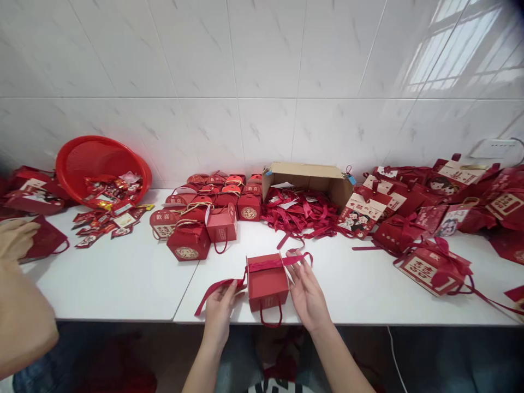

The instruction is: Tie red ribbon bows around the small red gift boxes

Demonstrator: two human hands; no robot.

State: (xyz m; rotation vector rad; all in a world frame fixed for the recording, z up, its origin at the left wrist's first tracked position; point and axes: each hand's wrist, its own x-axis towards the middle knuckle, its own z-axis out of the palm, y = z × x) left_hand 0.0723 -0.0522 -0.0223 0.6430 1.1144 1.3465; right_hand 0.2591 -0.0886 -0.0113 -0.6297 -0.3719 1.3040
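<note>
A small red gift box (267, 286) stands on the white table in front of me, its twisted cord handle hanging over the near side. Across its top lies a dark red ribbon (264, 265), whose ends run out to both sides. To the left of the box, my left hand (221, 305) has one ribbon end between thumb and fingers, its tail trailing leftward. My right hand (308, 295) is close against the box's right side, with its fingertips on the other ribbon end, which curls beyond them. Part of that fingertip contact is hidden.
Several red boxes (189, 243) are grouped behind to the left. A cardboard box (309, 170) spills ribbons (305, 213). Ribboned boxes (436, 267) and gift bags crowd the right. A red basket (67, 158) with sweets lies tipped; at far left another person's hand (16, 240) holds a red box.
</note>
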